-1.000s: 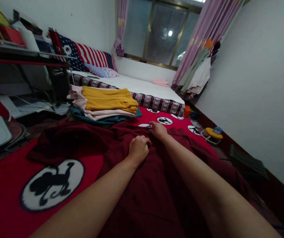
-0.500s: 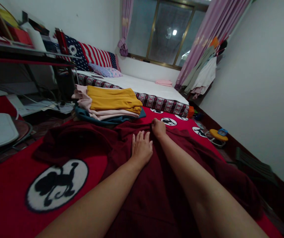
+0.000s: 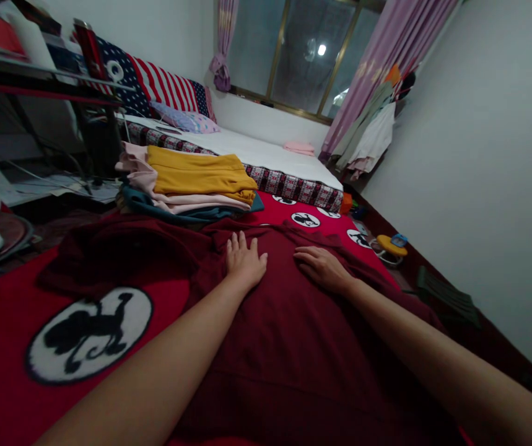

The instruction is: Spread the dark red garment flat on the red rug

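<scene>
A dark maroon garment (image 3: 284, 334) lies spread over a red blanket (image 3: 10, 297) printed with white circles and black figures. My left hand (image 3: 244, 260) rests flat on the garment near its far edge, fingers stretched out. My right hand (image 3: 321, 267) also lies flat on the cloth, a little to the right, fingers extended toward the left. Neither hand holds anything.
A pile of folded clothes (image 3: 191, 186), yellow on top of pink and teal, sits just beyond the garment. Behind it stands a bed (image 3: 266, 158) with pillows. A dark shelf (image 3: 38, 80) is at left, hanging clothes (image 3: 372, 139) and a white wall at right.
My left hand went from a fist to flat. My right hand let go of the garment's far edge, drew back to the right and now lies flat on the cloth.
</scene>
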